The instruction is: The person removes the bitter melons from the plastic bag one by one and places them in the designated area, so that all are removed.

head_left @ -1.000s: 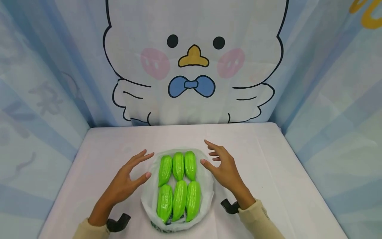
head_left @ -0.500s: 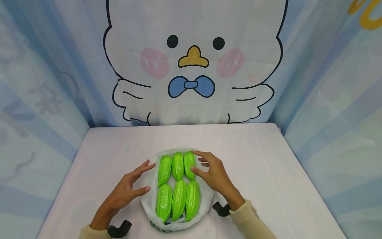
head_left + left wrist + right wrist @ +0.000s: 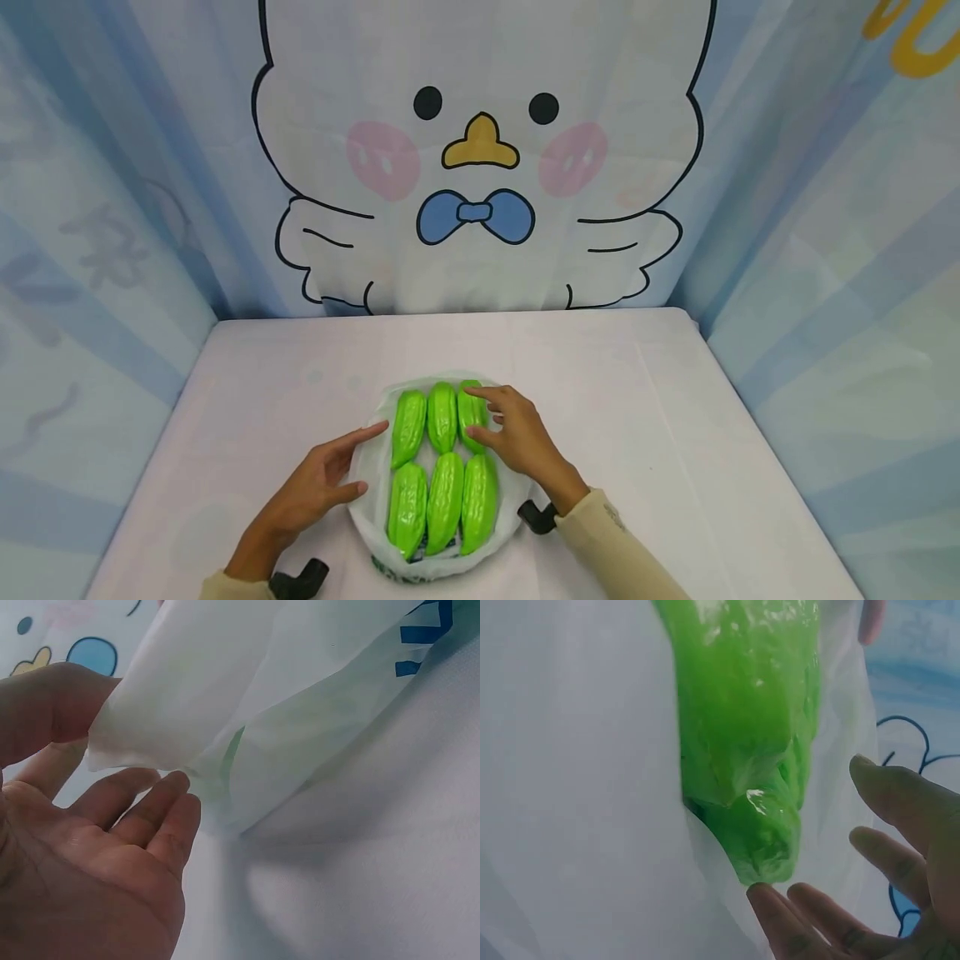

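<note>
Several glossy green, bumpy gourd-like fruits (image 3: 446,500) lie in two rows inside a white plastic bag (image 3: 365,521) whose mouth is spread wide. My left hand (image 3: 311,487) is at the bag's left rim, thumb and index finger apart; in the left wrist view its fingers reach the thin bag wall (image 3: 195,690). Over the upper right green fruit (image 3: 471,414) is my right hand (image 3: 521,435), its thumb and index finger spread at the fruit's right side. In the right wrist view, fingertips come close to the lower end of a green fruit (image 3: 739,712); contact is unclear.
The bag stands on a white cloth-covered table (image 3: 637,433). Behind the table hangs a curtain (image 3: 480,275) with a cartoon animal, and patterned blue curtains (image 3: 840,275) flank both sides. A black wrist mount (image 3: 300,579) sits on each forearm.
My right hand has moved left and slightly down, from beside the bag to over the upper right fruit. My left hand has dropped slightly at the left rim. The fruits stay in place.
</note>
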`<state>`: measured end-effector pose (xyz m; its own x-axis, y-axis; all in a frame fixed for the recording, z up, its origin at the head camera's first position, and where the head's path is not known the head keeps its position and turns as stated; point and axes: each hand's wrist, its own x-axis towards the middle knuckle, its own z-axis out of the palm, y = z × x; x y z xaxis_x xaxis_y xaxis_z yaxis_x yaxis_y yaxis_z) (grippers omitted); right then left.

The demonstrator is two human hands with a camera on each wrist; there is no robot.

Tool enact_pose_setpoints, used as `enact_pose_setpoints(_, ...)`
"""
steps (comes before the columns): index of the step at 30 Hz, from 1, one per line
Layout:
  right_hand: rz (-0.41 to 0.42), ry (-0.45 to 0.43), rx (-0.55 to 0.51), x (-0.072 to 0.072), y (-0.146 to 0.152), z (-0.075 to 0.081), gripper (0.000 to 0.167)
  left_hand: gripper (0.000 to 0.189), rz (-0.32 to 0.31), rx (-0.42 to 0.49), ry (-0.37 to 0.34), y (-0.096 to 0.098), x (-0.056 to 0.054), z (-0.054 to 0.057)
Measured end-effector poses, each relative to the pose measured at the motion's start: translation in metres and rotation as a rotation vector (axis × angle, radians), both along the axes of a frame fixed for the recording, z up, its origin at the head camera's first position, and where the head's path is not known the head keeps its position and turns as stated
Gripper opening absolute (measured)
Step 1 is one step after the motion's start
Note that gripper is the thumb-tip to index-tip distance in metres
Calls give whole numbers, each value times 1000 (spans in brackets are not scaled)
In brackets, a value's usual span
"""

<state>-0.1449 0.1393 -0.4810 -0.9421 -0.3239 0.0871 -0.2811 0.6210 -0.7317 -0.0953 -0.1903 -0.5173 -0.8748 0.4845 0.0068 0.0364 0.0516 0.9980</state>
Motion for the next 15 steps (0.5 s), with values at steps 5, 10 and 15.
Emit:
enact_pose_setpoints(5,-16,5,66,-6,-5,-5,61,84,-10,15,-26,1,-1,0)
enact_pose_setpoints(10,-40,-5,121,-10,-10,-6,61,90,-10,16,-66,4,-1,2)
enact_pose_setpoints(15,-52,-20,139,-15,-14,-12,62,94,-31,40,-97,4,-2,3)
